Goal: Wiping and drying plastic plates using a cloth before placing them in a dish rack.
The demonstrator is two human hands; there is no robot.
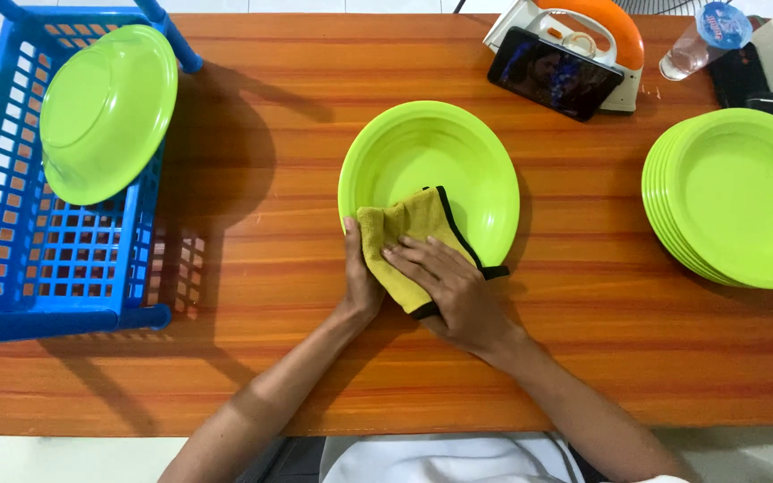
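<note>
Cloth (409, 243) first: a yellow-green rag with a black hem, draped over the near rim of the lime-green bowl (429, 174) and trailing onto the worktop (270, 358) just under our hands. Our right hand (454, 291) lies flat on it, fingers spread and pressing down, pinching nothing. Our left hand (361, 277) is cupped against the bowl's near-left edge, thumb up along the rim, fingers hidden beneath; we cannot tell whether it truly grips the rim or only steadies it.

We judge the main risk to be tipping: the pressure falls on the rim rather than the middle, so the light plastic bowl could flip towards us or skate away over the smooth wood if the left hand loosens. The part of the cloth hanging outside the bowl may also drag on the worktop and pick up dirt.

Beyond our hands, far to the right, a stack of matching green plates (735, 197) sits close to the worktop's edge; a wide elbow swing could nudge it. Far to the left, one bowl (105, 107) leans upside down in the blue basket (11, 259), which overhangs the worktop and looks easy to knock. Past the bowl, a phone (555, 73) is propped against an orange-and-white iron (597, 36), beside a water bottle (704, 40); a sliding bowl might topple them.
</note>
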